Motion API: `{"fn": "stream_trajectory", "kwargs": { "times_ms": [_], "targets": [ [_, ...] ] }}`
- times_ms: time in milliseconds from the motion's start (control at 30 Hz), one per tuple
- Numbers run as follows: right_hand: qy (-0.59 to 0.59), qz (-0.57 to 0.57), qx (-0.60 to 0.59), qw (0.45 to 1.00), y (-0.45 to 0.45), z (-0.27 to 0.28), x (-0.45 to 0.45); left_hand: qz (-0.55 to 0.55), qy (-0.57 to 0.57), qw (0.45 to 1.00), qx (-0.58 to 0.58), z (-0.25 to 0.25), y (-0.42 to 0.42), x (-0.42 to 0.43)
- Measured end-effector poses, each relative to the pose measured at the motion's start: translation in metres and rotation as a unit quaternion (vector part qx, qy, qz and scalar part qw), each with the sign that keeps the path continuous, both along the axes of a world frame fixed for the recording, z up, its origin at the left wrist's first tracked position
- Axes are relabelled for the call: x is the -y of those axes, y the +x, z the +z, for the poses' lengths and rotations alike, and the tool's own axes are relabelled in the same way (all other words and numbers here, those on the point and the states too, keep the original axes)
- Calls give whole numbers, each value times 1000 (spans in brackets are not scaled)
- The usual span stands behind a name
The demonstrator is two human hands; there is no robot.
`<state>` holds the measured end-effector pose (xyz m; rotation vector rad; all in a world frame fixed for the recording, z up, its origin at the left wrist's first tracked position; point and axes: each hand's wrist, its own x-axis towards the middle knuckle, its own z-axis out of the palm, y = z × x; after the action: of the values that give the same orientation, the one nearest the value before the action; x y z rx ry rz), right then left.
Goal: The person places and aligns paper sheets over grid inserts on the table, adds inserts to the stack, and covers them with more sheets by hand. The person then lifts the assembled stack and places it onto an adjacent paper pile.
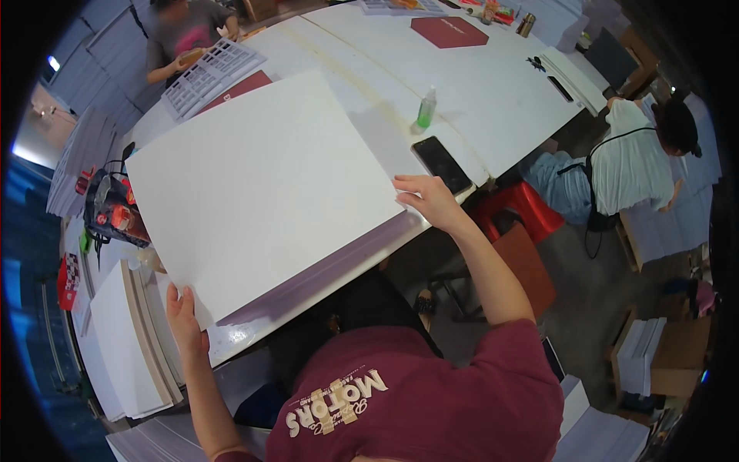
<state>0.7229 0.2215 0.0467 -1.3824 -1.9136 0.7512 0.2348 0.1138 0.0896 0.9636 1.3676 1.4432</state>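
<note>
A large white board [269,192] lies at a slant across the near side of the table, in front of my body. My left hand [187,317] is at its near left corner, fingers along the edge. My right hand [433,202] holds the near right corner, with fingertips against the side edge. Under the board's front edge is a purplish shaded band; I cannot tell whether the board is one sheet or several. Just beyond my right hand, a black phone [441,165] lies on the table.
A green-tinted bottle [426,108] stands behind the phone. Farther off are a dark red box [449,32] and a white compartment tray [212,77] near a person across the table. White sheets [127,346] are stacked at left. Another person [631,154] bends over at right, near a red stool [523,212].
</note>
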Motion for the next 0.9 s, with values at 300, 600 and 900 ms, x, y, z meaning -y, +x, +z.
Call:
{"fn": "stream_trajectory", "kwargs": {
  "times_ms": [300, 600, 900],
  "targets": [
    [39, -1, 73, 997, -3, 1, 1, -10, -14, 1000, -13, -8, -4, -1],
    [18, -12, 38, 999, -5, 1, 3, -9, -24, 999, -24, -7, -1, -6],
    [45, -6, 22, 999, -7, -6, 1, -11, -26, 999, -34, -8, -4, -8]
  ]
}}
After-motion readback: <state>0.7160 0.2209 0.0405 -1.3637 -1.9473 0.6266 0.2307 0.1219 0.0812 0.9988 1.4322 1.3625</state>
